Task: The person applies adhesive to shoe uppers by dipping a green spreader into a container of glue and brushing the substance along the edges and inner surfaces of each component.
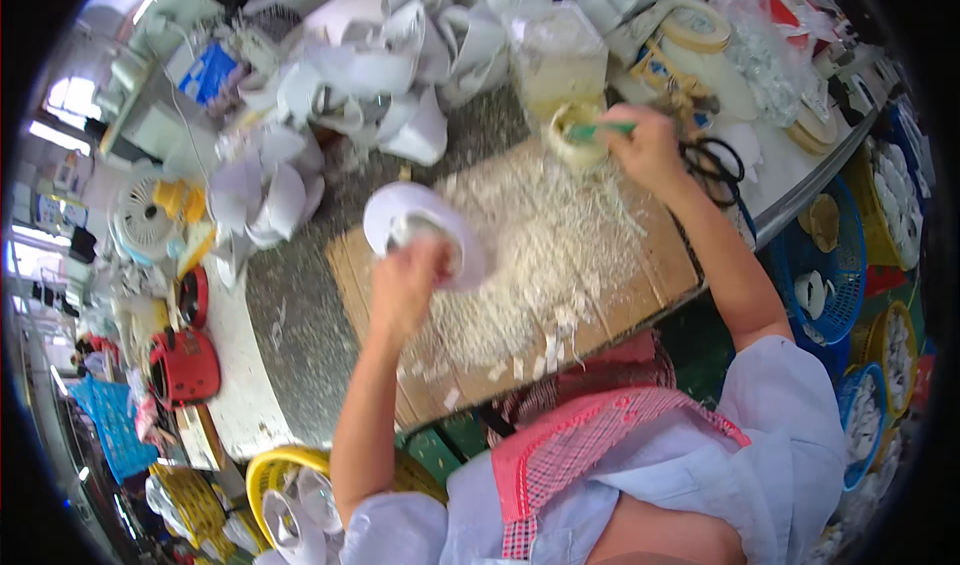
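Note:
My left hand (405, 290), blurred by motion, is closed on a white curved piece (412, 205), a stiff-looking shell with a hollow middle. It is above a cardboard sheet (655, 260) crusted with pale dried residue. Farther right, my right hand (648, 150) grips a green-handled tool (612, 127), most likely a brush. The tool's end dips into a small cream-coated pot (578, 157), and its tip is hidden inside. Just behind the pot stands a clear squarish container (562, 55) partly filled with something pale.
Many similar white pieces (350, 70) are heaped along the table's far side. Black-handled scissors (715, 170) lie right of my right hand, near tape rolls (695, 27). A red container (183, 367) stands at left. Baskets flank the table: yellow (265, 470) at lower left, blue (845, 255) at right.

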Tool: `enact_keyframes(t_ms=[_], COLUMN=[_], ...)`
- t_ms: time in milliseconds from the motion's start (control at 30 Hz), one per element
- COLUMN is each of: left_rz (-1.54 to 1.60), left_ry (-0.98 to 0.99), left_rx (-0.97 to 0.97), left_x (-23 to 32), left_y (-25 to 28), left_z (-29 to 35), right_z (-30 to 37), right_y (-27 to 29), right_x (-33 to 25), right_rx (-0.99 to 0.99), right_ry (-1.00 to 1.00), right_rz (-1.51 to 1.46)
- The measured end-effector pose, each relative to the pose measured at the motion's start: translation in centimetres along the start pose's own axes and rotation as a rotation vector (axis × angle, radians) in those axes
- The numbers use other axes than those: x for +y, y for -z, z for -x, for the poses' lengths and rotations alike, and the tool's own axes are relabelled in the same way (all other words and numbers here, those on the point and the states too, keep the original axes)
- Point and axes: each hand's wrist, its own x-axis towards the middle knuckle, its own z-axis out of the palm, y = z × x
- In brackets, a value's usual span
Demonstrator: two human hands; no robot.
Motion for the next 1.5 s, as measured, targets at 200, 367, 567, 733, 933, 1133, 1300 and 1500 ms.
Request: enact_keyframes(t_ms=[200,367,567,733,933,1133,1300,1500], left_rz=[-0.588,-0.172,0.507,0.845,1.159,1.147,1.231,1.04], left_ry=[-0.712,-0.175,0.053,0.014,-0.014,0.01,0.01,0.099], left_rx=[0.001,0.001,-0.046,-0.254,-0.259,-0.22,-0.234,-0.3], left_x=[-1.0,-0.4,-0.2,3.0,2.0,2.0,1.9,2.2], left_y=[-0.9,-1.7,-2.2,-1.7,-1.5,-1.5,-0.9,-1.0], left_z=[3.4,3.5,2.7,2.7,3.3,3.9,2.9,-0.2], right_z=[0.0,3.1,3.6,1.4,2.9,1.5,4.7,5.0], right_y=[2.6,4.2,0.2,-2.8,-3.7,-3.8,-4.7,-5.1], right_x=[-0.1,2.2,-4.3,-9.1,-8.8,-9.3,-8.4,-7.9], right_rx=[-0.021,0.178,0.0,-0.03,-0.239,-0.005,-0.283,-0.227], right_ry=[0.104,-0.443,-0.32,-0.258,0.349,-0.009,0.45,0.222], right_rz=[-0.281,-0.583,-1.004,-1.092,-0.962,-0.996,-0.944,-0.976])
